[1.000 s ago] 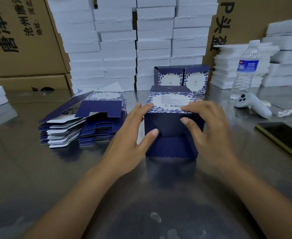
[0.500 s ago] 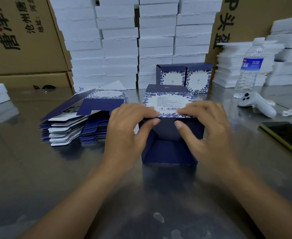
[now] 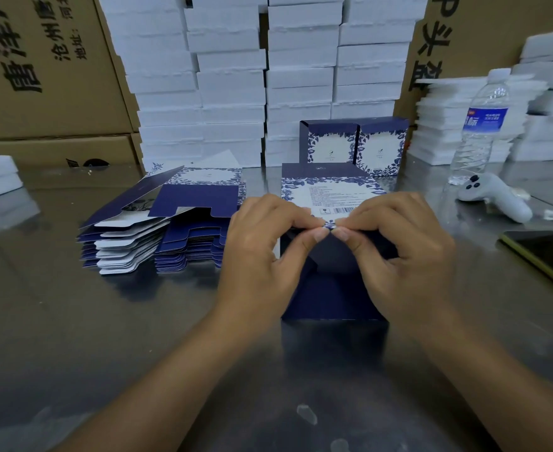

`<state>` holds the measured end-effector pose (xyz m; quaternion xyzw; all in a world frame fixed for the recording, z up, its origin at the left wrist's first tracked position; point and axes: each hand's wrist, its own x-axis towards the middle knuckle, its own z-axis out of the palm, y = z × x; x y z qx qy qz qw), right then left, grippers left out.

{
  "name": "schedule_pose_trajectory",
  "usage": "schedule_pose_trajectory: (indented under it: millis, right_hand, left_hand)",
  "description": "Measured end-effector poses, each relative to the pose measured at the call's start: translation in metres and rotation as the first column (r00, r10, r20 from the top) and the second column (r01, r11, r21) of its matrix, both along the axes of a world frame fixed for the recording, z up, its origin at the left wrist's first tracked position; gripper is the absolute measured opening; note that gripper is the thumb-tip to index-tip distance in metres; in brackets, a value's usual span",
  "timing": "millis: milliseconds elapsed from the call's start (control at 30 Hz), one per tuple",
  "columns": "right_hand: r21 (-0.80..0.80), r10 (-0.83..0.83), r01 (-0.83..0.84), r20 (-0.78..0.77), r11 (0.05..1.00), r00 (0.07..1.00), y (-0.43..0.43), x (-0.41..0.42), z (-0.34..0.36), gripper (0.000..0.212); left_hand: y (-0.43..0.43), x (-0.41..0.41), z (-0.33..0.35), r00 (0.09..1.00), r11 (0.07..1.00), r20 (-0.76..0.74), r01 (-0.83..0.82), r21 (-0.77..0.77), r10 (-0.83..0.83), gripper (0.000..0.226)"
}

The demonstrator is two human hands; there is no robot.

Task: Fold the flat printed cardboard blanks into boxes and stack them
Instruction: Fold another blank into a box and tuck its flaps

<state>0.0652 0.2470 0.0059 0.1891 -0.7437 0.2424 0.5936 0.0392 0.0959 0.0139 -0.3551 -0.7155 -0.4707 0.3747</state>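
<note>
A half-folded navy box [image 3: 330,190] with a white and blue floral panel lies on the steel table in front of me, its open end facing me. My left hand [image 3: 262,256] and my right hand [image 3: 399,252] both pinch the near edge of the printed panel, fingertips meeting at its middle, thumbs underneath inside the opening. To the left lies a pile of flat blanks [image 3: 157,230], fanned out. Behind the box stand two finished boxes [image 3: 353,145], side by side.
Stacks of white boxes [image 3: 232,76] and brown cartons [image 3: 47,66] line the back. On the right sit a water bottle [image 3: 480,125], a white controller [image 3: 497,197], more white stacks [image 3: 549,102] and a dark phone [image 3: 549,256] near the table's edge.
Both hands slid inward from the box's sides to the middle of the printed panel's near edge. The fingers, first spread flat, now curl and pinch that edge.
</note>
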Motion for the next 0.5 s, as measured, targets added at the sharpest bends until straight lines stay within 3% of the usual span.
schedule_pose_trajectory:
  millis: [200, 500]
  right_hand:
    - [0.009, 0.0, 0.0, 0.028, 1.0, 1.0, 0.0, 0.001, 0.003, 0.015]
    - [-0.026, 0.015, -0.012, 0.138, 1.0, 0.99, 0.01, 0.009, 0.007, 0.018]
  left_hand:
    - [-0.002, -0.001, 0.0, 0.999, 0.999, -0.034, -0.016, -0.031, 0.015, 0.008]
    - [-0.005, -0.001, 0.006, 0.999, 0.999, 0.035, 0.036, -0.023, -0.036, 0.003]
